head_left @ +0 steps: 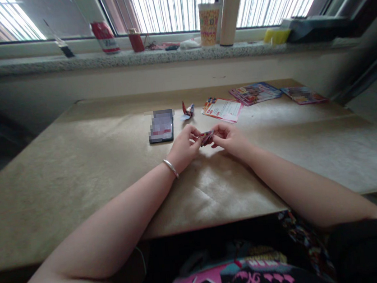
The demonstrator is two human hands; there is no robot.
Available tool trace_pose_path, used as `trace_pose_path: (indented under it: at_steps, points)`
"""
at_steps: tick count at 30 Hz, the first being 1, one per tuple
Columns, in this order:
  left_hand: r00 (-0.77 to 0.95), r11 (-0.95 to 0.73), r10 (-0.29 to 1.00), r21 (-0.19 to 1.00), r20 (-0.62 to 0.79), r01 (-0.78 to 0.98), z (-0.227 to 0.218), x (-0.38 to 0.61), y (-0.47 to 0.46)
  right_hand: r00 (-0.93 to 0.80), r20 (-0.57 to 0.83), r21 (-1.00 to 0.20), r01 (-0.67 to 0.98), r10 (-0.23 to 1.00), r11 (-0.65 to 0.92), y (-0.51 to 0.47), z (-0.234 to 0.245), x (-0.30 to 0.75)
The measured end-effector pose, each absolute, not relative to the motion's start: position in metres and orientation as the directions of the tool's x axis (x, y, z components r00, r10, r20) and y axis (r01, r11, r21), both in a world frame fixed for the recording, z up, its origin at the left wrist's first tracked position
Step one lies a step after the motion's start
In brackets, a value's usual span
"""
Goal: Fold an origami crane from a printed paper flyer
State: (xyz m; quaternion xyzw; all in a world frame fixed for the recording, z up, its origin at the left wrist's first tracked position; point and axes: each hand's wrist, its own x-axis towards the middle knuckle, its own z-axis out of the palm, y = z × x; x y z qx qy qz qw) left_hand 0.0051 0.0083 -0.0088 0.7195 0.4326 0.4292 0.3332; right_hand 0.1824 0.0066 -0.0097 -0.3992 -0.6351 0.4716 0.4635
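Between my two hands, just above the table, is a small piece of folded colourful paper [206,137]. My left hand [188,145], with a silver bangle at its wrist, pinches the paper's left side. On the other side, the fingers of my right hand [228,138] are closed on its right edge. The paper's exact shape is partly hidden by my fingers. Behind my hands stands a small folded paper bird [188,111] with a red tip. A phone [161,126] lies to the left of the bird, its screen blurred.
Printed leaflets [224,109] lie behind my right hand, with colourful sheets [256,93] and another printed stack [304,94] farther right. On the stone windowsill [80,62] stand a red-and-white can [104,36], a red bottle [135,40] and a patterned cup [209,24].
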Motion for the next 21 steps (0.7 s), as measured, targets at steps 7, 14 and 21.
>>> trace_pose_path:
  at_steps: [7,14,21]
  points:
    - [0.248,-0.458,0.889,0.767,0.385,0.450,-0.007,0.005,0.008,-0.195,0.157,-0.987,0.006,0.968,0.161,0.000,-0.003,0.176]
    - [0.275,-0.416,0.904,0.826,0.328,0.382,-0.006,0.004,0.004,-0.085,0.223,-0.967,0.108,0.971,0.231,0.004,-0.011,0.179]
    - [0.309,-0.306,0.917,0.942,0.252,0.140,-0.010,0.005,0.004,-0.043,0.238,-0.956,0.167,0.970,0.242,0.011,-0.019,0.182]
